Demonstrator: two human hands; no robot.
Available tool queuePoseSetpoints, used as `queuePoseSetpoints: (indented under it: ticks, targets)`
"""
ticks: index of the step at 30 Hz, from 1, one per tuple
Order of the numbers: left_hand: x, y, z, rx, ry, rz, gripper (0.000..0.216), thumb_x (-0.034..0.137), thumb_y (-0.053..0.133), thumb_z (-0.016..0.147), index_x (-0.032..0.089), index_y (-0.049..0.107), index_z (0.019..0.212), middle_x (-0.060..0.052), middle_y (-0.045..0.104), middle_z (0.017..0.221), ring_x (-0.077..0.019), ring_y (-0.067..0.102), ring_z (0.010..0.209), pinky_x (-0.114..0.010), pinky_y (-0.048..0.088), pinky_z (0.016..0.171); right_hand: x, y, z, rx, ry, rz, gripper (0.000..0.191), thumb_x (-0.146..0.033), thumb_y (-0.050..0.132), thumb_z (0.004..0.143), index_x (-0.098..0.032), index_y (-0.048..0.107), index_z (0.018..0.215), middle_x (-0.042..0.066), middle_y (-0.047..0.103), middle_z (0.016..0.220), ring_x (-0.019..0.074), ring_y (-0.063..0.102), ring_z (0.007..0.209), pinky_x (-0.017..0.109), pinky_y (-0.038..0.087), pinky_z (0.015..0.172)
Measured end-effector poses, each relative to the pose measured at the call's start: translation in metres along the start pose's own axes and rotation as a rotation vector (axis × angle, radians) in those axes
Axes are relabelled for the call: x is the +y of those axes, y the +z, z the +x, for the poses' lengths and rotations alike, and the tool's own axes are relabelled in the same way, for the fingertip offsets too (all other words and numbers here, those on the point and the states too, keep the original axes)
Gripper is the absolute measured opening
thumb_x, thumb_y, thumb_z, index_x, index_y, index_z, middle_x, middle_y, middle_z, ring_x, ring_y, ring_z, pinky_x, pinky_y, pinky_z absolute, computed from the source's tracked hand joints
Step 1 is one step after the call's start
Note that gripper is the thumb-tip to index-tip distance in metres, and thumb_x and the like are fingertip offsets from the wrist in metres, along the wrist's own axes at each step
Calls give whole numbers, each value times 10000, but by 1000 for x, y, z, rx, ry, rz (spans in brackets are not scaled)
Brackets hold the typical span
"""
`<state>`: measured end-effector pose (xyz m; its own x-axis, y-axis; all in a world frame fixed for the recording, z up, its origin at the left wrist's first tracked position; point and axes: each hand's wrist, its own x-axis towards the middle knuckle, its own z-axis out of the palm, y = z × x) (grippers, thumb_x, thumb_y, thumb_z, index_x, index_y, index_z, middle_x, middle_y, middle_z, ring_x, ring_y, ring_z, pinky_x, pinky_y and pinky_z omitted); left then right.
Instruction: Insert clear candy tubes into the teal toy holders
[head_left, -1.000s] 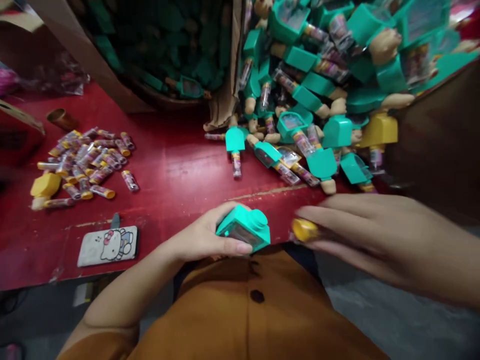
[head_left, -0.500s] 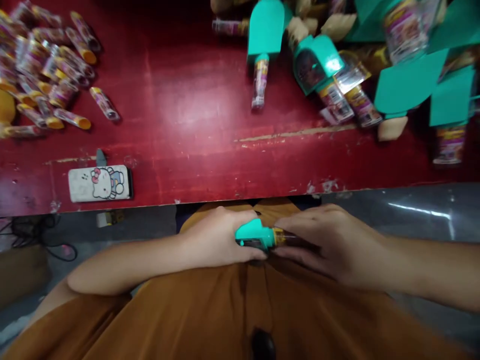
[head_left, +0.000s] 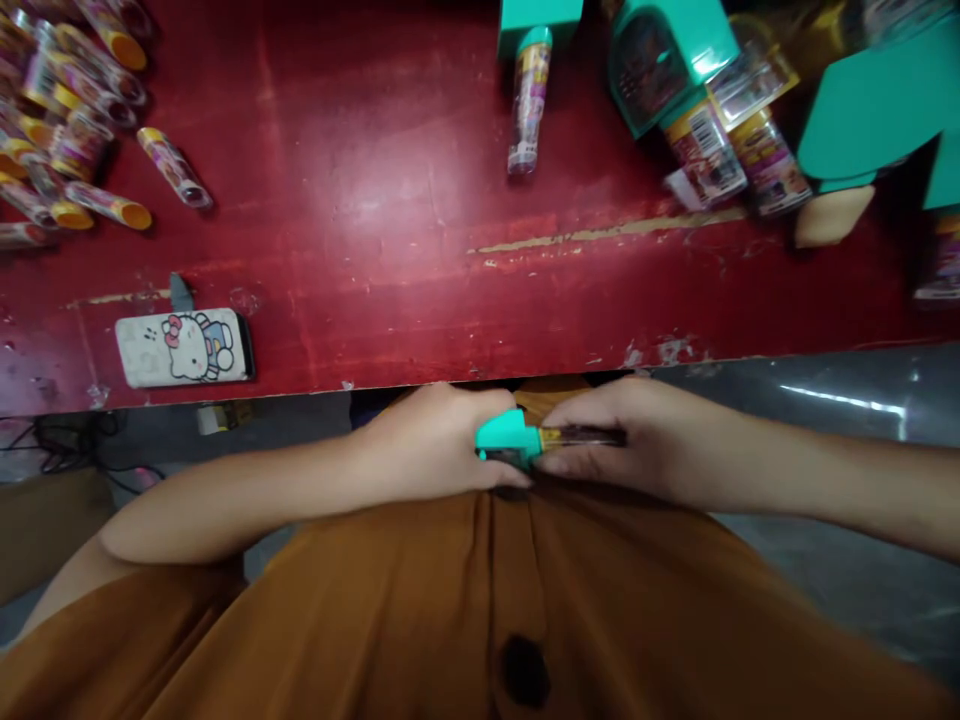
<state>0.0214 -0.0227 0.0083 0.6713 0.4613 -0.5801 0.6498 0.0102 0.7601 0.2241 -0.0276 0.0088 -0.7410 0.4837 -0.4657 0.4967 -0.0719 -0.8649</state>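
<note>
Below the counter [head_left: 390, 300] edge, a teal cap [head_left: 501, 441] is being gripped by the left hand [head_left: 435, 445], while a tube [head_left: 581, 437], lying left-right, is being pinched by the right hand [head_left: 637, 440].

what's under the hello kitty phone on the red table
The phone lies flat on the red table, near its front edge. A small grey tab shows just behind its top edge. Whatever is beneath the phone itself is covered.

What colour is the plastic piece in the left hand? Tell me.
Teal green, seen in the head view: the plastic piece sits in the left hand.
</note>
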Motion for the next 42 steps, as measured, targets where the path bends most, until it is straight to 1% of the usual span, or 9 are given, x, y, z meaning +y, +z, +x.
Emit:
queuePoseSetpoints:
  ticks: [5, 7, 12, 15, 17, 23, 30, 38, 42]
  targets:
    - [0, -8, -2, 40, 16, -55, 270, 357, 706, 626, 181, 546, 754, 71, 609, 673, -77, 551, 593, -166, 363, 518, -5, -7, -10, 374, -435, -903, 323, -377, 407, 901, -155, 550, 716, 6, 451, 554, 114, 390, 476, 277, 211, 487]
    - [-1, 0, -5, 57, 43, 1, 208, 328, 667, 673, 193, 561, 790, 58, 626, 710, -90, 571, 627, -176, 375, 543, 0, 1, -13, 319, -446, -859, 303, -342, 401, 910, -149, 530, 715, -3, 443, 544, 108, 374, 464, 276, 223, 494]
    - [0, 19, -9, 59, 11, 286, 163, 343, 595, 722, 195, 566, 783, 13, 623, 678, -144, 575, 581, -217, 323, 481, 11, 20, -9, 19, -21, -76, 294, -389, 438, 882, -147, 545, 754, -16, 512, 626, 77, 437, 540, 207, 293, 489]
    - [1, 15, -9, 70, 13, 333, 179, 355, 598, 718, 186, 553, 760, 14, 603, 639, -139, 561, 552, -215, 298, 464, 8, 16, -4, -89, 96, 163, 403, -473, 412, 868, -142, 529, 670, -25, 428, 560, 69, 379, 501, 185, 282, 438]
    - [2, 7, -7, 92, 27, 271, 185, 341, 625, 701, 184, 542, 749, 31, 597, 638, -116, 555, 557, -199, 306, 471, 4, 8, -4, -59, 36, 36, 387, -458, 397, 882, -150, 541, 696, -24, 449, 572, 69, 387, 495, 192, 286, 442]
    - [1, -2, -5, 68, 13, 32, 224, 363, 662, 668, 182, 545, 729, 62, 591, 636, -73, 531, 557, -171, 344, 497, -4, -2, -11, 364, -513, -1120, 373, -357, 378, 913, -148, 552, 658, 25, 423, 540, 144, 358, 549, 304, 227, 528]
    - [-4, 17, -8, 132, -38, 83, 244, 428, 604, 705, 195, 554, 762, 34, 604, 677, -108, 550, 612, -204, 366, 530, 2, 14, -4, 478, -333, -817, 329, -292, 424, 887, -185, 573, 614, 25, 483, 540, 140, 351, 544, 301, 241, 545]
    - [4, -2, -3, 76, -19, 87, 249, 418, 642, 674, 207, 560, 777, 43, 611, 671, -111, 563, 600, -194, 360, 497, -4, -7, -10, 352, -520, -1168, 358, -412, 435, 881, -155, 595, 689, 36, 438, 536, 154, 343, 544, 309, 247, 551]
    - [5, 5, -3, 65, -31, 266, 201, 391, 571, 733, 205, 567, 809, 12, 626, 709, -138, 585, 620, -214, 375, 515, 4, 9, -10, 388, -410, -940, 346, -408, 462, 872, -137, 594, 704, 38, 475, 555, 143, 391, 539, 292, 274, 544]
